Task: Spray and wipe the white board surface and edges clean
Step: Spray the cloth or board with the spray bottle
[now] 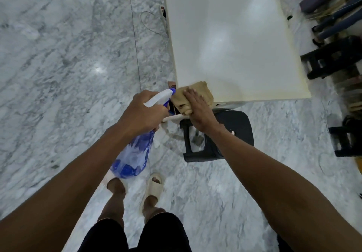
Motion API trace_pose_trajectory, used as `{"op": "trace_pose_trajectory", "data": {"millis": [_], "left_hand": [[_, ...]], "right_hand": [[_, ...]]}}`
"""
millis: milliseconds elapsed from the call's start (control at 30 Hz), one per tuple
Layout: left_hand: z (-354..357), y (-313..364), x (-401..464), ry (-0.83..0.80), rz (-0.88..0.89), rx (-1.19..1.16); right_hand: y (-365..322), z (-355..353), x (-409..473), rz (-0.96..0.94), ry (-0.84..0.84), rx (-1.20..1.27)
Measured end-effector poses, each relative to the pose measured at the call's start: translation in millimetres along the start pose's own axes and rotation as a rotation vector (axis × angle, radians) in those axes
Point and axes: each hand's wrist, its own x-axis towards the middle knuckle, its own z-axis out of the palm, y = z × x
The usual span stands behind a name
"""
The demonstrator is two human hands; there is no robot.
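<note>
The white board (231, 36) lies flat, its glossy top reaching from the near edge to the top of the view. A folded tan cloth (188, 94) is draped over the board's near left corner. My right hand (197, 110) presses flat on the cloth, fingers spread over it. My left hand (141, 114) grips the neck of a blue translucent spray bottle (135, 153) with a white trigger head; its nozzle points at the cloth and nearly touches it. The bottle's body hangs down below my fist.
A black plastic stool (221, 138) stands under the board's near edge. More black stools (333, 59) and dark clutter line the right side. Cables (152, 22) run along the marble floor (58, 65) left of the board. My feet in pale sandals (152, 187) stand close below.
</note>
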Motion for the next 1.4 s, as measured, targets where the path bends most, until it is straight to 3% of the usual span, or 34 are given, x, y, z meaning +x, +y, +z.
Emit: {"op": "trace_pose_trajectory", "data": {"millis": [100, 233, 333, 400, 667, 867, 1267, 1400], "left_hand": [[-6.8, 22.8, -4.6, -0.02, 0.008, 0.028], [-22.1, 58.0, -6.9, -0.067, 0.046, 0.046], [-34.0, 85.8, -5.4, -0.104, 0.108, 0.087], [-34.9, 106.7, -3.0, -0.14, 0.155, 0.125], [17.7, 188.2, 25.2, -0.305, 0.26, 0.228], [79.6, 222.9, 70.3, -0.31, 0.355, 0.374], [233.4, 304.9, 164.6, -0.44, 0.302, 0.518], [273.4, 316.5, 189.4, -0.411, 0.234, 0.516]], "right_hand": [[-25.8, -28.5, -6.3, 0.225, 0.094, 0.523], [-51.0, -86.4, -20.0, 0.512, 0.43, 1.247], [-43.4, -119.2, -42.1, 0.457, 0.607, 1.782], [-35.6, -133.8, -53.0, 0.385, 0.71, 1.966], [2.6, -175.7, -90.1, 0.323, 0.874, 2.165], [62.9, -198.0, -80.7, 0.348, 0.956, 2.263], [211.3, -245.3, -49.2, 0.433, 0.944, 2.341], [243.0, -252.2, -47.3, 0.469, 0.984, 2.409]]}}
